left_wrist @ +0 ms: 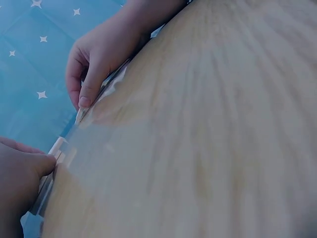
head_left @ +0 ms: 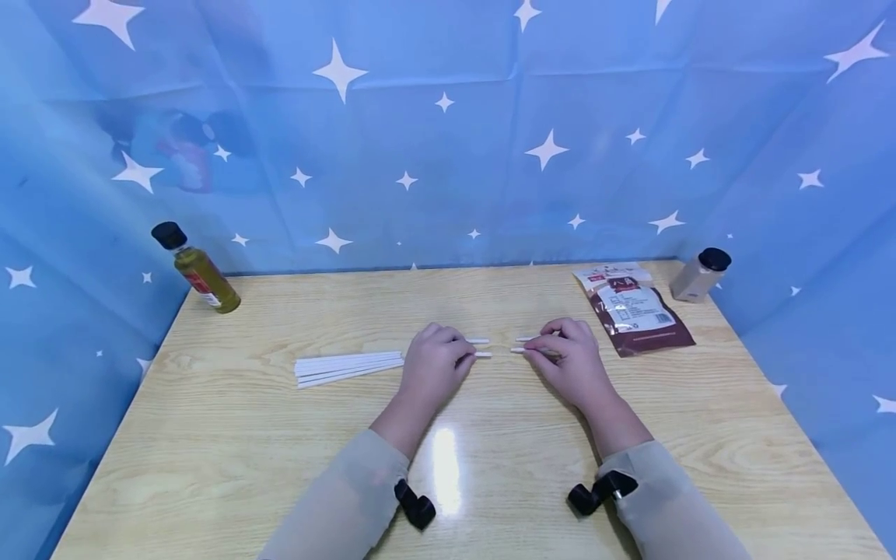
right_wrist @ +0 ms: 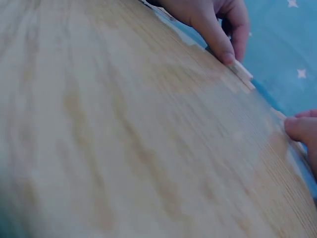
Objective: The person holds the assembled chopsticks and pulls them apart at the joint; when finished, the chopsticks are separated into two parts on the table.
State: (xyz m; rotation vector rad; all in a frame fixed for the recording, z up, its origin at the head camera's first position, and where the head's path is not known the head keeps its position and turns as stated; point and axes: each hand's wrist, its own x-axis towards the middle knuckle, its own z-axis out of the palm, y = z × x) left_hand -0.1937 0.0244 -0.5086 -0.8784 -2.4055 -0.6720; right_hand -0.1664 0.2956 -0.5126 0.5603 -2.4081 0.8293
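Observation:
My left hand (head_left: 435, 358) pinches a thin white stick (head_left: 483, 355) between thumb and fingers, low over the table. A second white stick (head_left: 478, 341) shows just behind it, past the knuckles. Facing it across a small gap, my right hand (head_left: 568, 362) pinches another white stick (head_left: 517, 350), with one more tip (head_left: 523, 339) behind it. The far ends of these sticks are hidden by the hands. To the left of the left hand lies a flat row of several long white sticks (head_left: 350, 368). In the right wrist view, a stick end (right_wrist: 241, 72) juts from the left fingertips.
A brown and white pouch (head_left: 633, 309) lies flat at the back right, beside a black-capped jar (head_left: 698, 276). An oil bottle (head_left: 208, 280) stands at the back left corner. Behind the wooden table (head_left: 231, 467) hangs a blue star-patterned cloth (head_left: 448, 155).

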